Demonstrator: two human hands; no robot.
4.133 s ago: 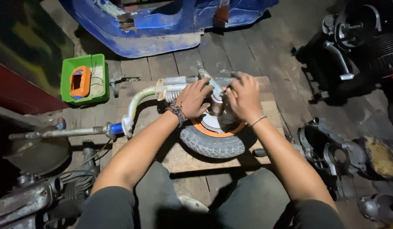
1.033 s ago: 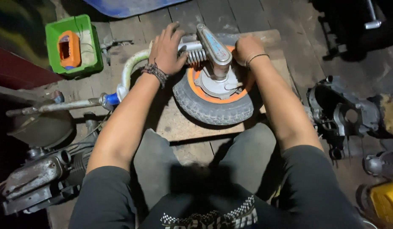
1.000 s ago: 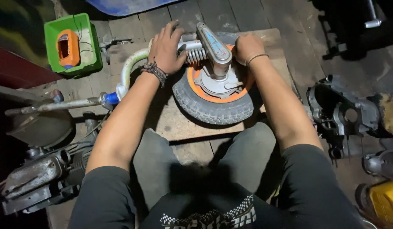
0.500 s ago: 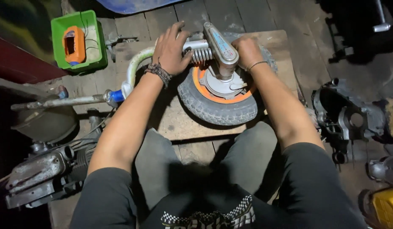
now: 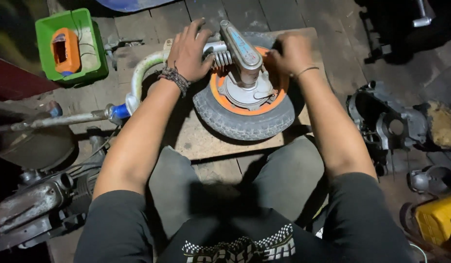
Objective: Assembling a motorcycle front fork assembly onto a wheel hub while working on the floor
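A repair workshop is showing here. Engine parts [image 5: 36, 209], a crankcase [image 5: 386, 124] and a wheel [image 5: 245, 104] are lying about on a grimy plank floor [image 5: 332, 29].

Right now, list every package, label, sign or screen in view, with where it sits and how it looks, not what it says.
Green box: far left on the wooden floor, square, open-topped, bright green, holding an orange block.
Sticker: on the grey metal arm above the wheel, between left hand and right hand, narrow, blue with red.
Yellow container: lower right edge, boxy.
No signs or screens.
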